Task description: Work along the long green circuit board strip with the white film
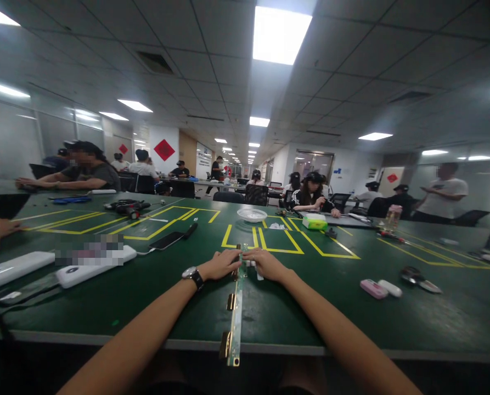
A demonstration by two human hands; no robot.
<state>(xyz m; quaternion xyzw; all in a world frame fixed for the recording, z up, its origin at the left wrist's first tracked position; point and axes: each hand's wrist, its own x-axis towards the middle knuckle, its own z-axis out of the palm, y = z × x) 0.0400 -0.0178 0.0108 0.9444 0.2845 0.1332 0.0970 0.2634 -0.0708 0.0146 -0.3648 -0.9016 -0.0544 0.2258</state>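
Looks mid-job: left hand [224, 265] and right hand [268, 264] part-curled at far end of circuit strip [237, 314], which reaches past table's [296, 318] near edge; can't tell grip or what's left.

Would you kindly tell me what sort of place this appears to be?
Probably a shared office workroom, judging by the yellow outlines on the green table, the circuit-board-like strip and the office chair beyond.
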